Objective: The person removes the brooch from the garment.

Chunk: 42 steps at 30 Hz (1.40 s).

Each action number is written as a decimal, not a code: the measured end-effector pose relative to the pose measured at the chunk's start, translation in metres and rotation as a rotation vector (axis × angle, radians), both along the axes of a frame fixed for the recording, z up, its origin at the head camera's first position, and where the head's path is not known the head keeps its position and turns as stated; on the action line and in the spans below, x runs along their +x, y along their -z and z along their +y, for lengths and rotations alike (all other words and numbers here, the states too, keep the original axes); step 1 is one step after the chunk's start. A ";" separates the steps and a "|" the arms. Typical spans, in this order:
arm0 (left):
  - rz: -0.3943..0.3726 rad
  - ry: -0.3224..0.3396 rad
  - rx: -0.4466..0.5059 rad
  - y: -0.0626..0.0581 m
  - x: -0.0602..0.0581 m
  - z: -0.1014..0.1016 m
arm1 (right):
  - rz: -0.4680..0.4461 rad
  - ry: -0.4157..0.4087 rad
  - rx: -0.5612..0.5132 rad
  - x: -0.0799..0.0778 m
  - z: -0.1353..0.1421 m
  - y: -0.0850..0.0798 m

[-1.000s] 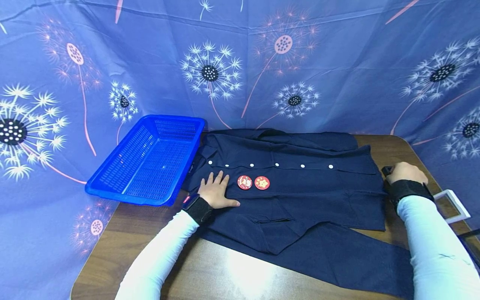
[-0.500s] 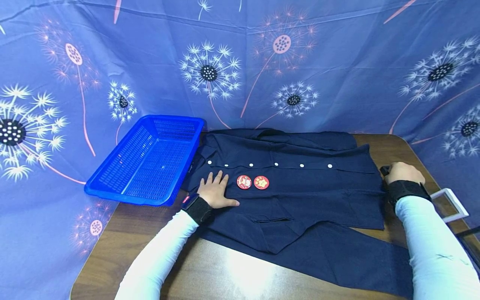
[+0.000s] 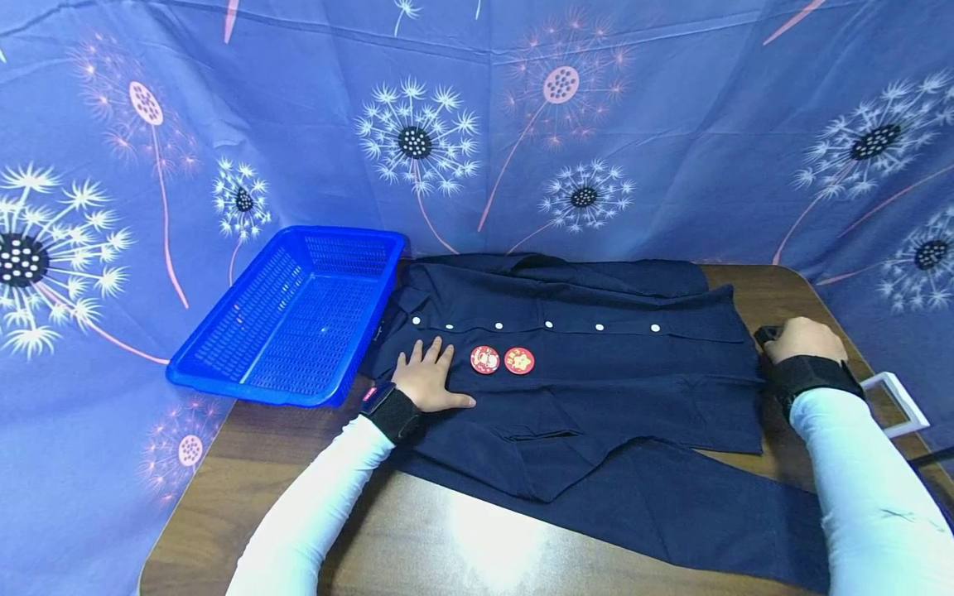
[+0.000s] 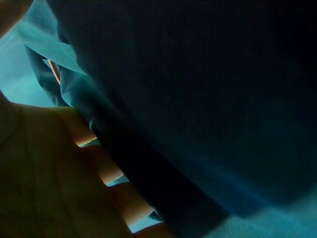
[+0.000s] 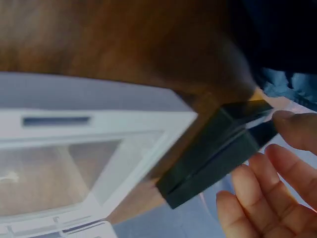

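Observation:
A dark navy long-sleeved shirt (image 3: 656, 397) with white buttons lies spread on the wooden table, its collar end to the left. My left hand (image 3: 428, 382) rests on the shirt near the collar, fingers spread. Just right of its fingers, two round red badges (image 3: 519, 360) lie side by side on the shirt. Beyond the shirt's hem, my right hand (image 3: 807, 341) holds one end of a black oblong block with a lengthwise groove (image 5: 215, 153), between thumb and fingers. Its exact kind is unclear. Dark cloth (image 4: 148, 99) fills much of the left wrist view.
A blue plastic basket (image 3: 175, 377) stands at the left, close to the shirt's collar. To the right of my right hand is a white frame-like object (image 3: 905, 406) with a see-through middle. A flower-printed blue cloth (image 3: 477, 108) hangs behind the table.

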<state>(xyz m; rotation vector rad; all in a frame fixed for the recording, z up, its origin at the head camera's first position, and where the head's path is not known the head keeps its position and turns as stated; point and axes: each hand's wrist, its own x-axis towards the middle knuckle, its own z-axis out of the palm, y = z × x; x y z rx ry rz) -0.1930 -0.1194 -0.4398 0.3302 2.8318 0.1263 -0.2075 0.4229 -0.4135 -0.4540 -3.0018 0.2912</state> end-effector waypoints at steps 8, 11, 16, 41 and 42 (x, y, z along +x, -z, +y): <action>0.012 0.000 0.006 -0.001 0.001 0.000 | 0.105 -0.057 -0.053 -0.009 -0.016 -0.014; 0.015 0.004 0.002 0.000 0.001 0.000 | 0.162 -0.087 -0.085 -0.012 -0.031 -0.021; 0.010 0.003 0.001 0.001 0.000 0.000 | 0.228 -0.164 -0.135 -0.018 -0.058 -0.030; -0.009 -0.007 -0.003 0.004 -0.003 -0.002 | 0.205 -0.524 -0.465 -0.020 -0.209 -0.029; -0.009 -0.005 -0.004 0.003 -0.003 -0.001 | 0.193 -0.534 -0.477 -0.021 -0.214 -0.028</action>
